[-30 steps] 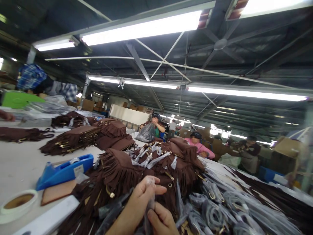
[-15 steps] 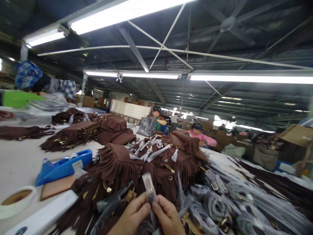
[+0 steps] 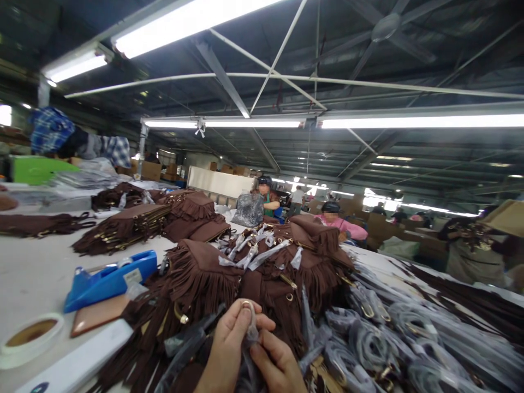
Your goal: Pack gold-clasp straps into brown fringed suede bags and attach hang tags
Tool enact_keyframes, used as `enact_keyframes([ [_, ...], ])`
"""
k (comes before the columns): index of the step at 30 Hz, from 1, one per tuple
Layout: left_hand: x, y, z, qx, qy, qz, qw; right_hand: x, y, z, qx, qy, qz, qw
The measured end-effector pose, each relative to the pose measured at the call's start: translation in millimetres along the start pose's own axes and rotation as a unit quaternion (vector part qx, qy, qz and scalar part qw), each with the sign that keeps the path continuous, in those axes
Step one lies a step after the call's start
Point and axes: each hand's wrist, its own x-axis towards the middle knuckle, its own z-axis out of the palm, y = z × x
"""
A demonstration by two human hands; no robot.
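Pale worktop (image 3: 39, 281) shows at the left of the frame, and at the bottom centre, nearest us, both our hands meet on one wrapped strap (image 3: 252, 332). It sits between the two sets of fingers, its long axis running from the bottom edge up and away from us, with a metal-looking ring (image 3: 247, 303) at the upper end. Our left hand (image 3: 230, 337) has the farther end, thumb laid against the ring and fingers curled behind; our right hand (image 3: 278, 360) pinches the film just below, thumb against bent fingers. Neither has a gap to cross; how firmly each grips, we cannot tell.

At lower right we have coiled straps (image 3: 362, 339) in film, near the right hand; at lower left, a white box (image 3: 77, 363), a tape roll (image 3: 11, 356) and a blue tape dispenser (image 3: 106, 284). Beyond our fingers, fringed brown bags (image 3: 204, 267) heap across the centre. Farther off, we see a co-worker (image 3: 270, 205) behind a grey plastic bag (image 3: 249, 210), and to the right a pink sleeve (image 3: 352, 228). Overhead, tube lights (image 3: 196, 24) cross the frame.
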Motion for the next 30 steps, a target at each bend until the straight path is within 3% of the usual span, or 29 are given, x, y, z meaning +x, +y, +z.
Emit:
enact_keyframes([
  [3,-4.7,-0.6,-0.4,0.071,-0.038,0.03,0.996,-1.3,1.0,0.8,0.021,0.03,-0.008,0.999],
  [6,-7.3,-6.4,-1.2,0.148,-0.04,0.062,0.986,-1.8,4.4,5.7,0.036,0.041,-0.013,0.998],
  [10,-6.6,-17.5,-4.5,0.173,-0.05,0.1,0.979,-2.7,-6.7,5.6,-0.036,0.03,0.001,0.999],
  [14,-4.7,-20.5,-8.6,0.175,-0.036,0.068,0.982,-8.4,-36.2,-17.8,-0.183,0.006,0.015,0.983],
  [18,-6.8,-23.2,-7.4,0.17,-0.08,0.012,0.982,-14.7,-61.4,-37.6,-0.187,0.125,0.024,0.974],
  [20,-9.9,-23.5,-4.2,0.183,-0.123,0.018,0.975,-15.1,-70.4,-35.1,-0.198,0.162,-0.013,0.967],
  [24,-15.8,-16.8,1.7,0.193,-0.185,0.025,0.963,-10.5,-82.0,-22.9,-0.229,0.143,-0.085,0.959],
  [30,-17.9,-10.6,-2.5,0.292,-0.227,0.04,0.928,-10.5,-85.3,-32.9,-0.213,0.172,-0.06,0.96],
])
